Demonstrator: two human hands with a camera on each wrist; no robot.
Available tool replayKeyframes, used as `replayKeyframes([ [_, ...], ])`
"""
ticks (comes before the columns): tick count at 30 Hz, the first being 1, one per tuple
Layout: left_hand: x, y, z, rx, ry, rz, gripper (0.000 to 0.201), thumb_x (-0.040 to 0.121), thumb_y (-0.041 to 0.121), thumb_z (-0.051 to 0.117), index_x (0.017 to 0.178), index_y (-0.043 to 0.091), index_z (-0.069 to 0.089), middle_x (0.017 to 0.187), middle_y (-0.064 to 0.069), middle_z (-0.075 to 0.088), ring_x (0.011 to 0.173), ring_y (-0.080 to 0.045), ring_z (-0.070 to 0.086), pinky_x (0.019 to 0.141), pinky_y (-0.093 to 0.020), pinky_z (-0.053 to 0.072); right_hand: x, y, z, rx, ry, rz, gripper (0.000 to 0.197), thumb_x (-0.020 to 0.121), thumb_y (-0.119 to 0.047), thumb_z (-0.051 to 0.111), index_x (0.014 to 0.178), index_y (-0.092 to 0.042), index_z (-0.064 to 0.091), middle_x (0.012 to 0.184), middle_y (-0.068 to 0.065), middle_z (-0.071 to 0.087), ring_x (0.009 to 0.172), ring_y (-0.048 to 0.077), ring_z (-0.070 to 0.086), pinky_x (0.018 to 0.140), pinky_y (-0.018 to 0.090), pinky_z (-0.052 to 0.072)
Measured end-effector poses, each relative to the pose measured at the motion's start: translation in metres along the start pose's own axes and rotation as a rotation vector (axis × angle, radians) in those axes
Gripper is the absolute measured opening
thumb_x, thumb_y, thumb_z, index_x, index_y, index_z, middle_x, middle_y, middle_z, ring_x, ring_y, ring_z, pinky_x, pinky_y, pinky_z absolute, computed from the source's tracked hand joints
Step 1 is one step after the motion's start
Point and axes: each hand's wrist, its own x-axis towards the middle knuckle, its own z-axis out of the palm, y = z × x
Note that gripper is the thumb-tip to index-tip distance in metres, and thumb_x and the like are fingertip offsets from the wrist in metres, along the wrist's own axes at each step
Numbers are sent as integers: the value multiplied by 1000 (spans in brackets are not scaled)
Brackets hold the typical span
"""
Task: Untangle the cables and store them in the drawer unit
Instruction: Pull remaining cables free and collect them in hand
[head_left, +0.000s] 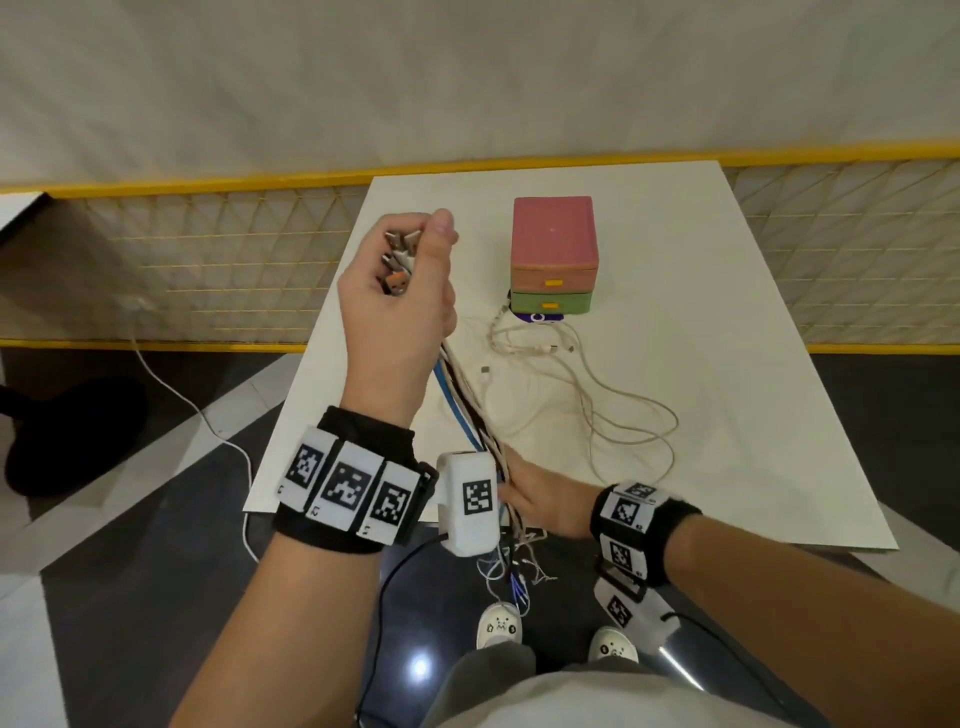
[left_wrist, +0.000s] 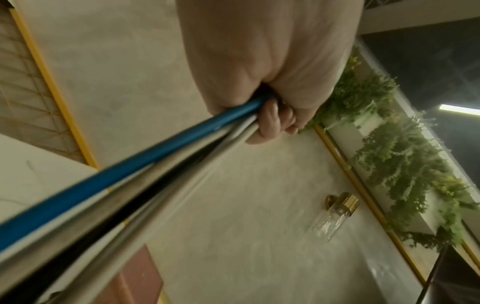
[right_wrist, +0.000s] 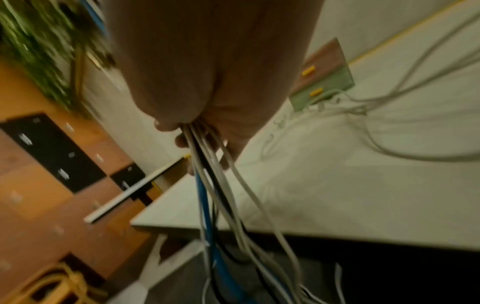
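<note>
My left hand (head_left: 410, 270) is raised over the table's left side and grips the plug ends of a cable bundle (head_left: 462, 400) of blue, white and black cables. The fist (left_wrist: 270, 86) closes round the blue cable (left_wrist: 130, 170). My right hand (head_left: 524, 491) grips the same bundle lower down, at the table's front edge, and the cables (right_wrist: 221, 195) hang from it towards the floor. The drawer unit (head_left: 553, 254) has a pink top, a green middle drawer and a purple bottom drawer. It also shows in the right wrist view (right_wrist: 324, 76). Loose white cables (head_left: 597, 395) lie in front of it.
The white table (head_left: 701, 291) stands against a yellow-framed mesh fence (head_left: 208, 260). A white cable (head_left: 171, 395) runs over the floor at the left, near a dark round object (head_left: 72, 431). My shoes (head_left: 498, 623) are under the front edge.
</note>
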Motion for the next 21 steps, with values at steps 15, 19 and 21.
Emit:
replayKeyframes([
  [15, 19, -24, -22, 162, -121, -75, 16, 96, 18, 61, 84, 9, 58, 60, -7, 37, 46, -17, 29, 42, -20, 26, 64, 11, -87, -239, 152, 47, 35, 83, 8, 42, 102, -9, 65, 97, 2, 61, 89, 15, 57, 77, 17, 43],
  [19, 26, -42, -19, 162, -70, -168, 17, 95, 21, 64, 85, 8, 59, 59, -4, 39, 45, -15, 31, 43, -19, 27, 110, 30, -74, -339, 139, 203, 30, 95, -7, 43, 117, -11, 62, 114, 10, 49, 104, 23, 52, 96, 24, 39],
  [21, 31, -48, -20, 165, -47, -188, 17, 94, 23, 65, 86, 9, 60, 60, -5, 39, 45, -15, 31, 43, -20, 28, 128, 37, -60, -406, 28, 315, 34, 97, -18, 44, 129, -15, 57, 131, 13, 42, 122, 30, 46, 106, 33, 36],
])
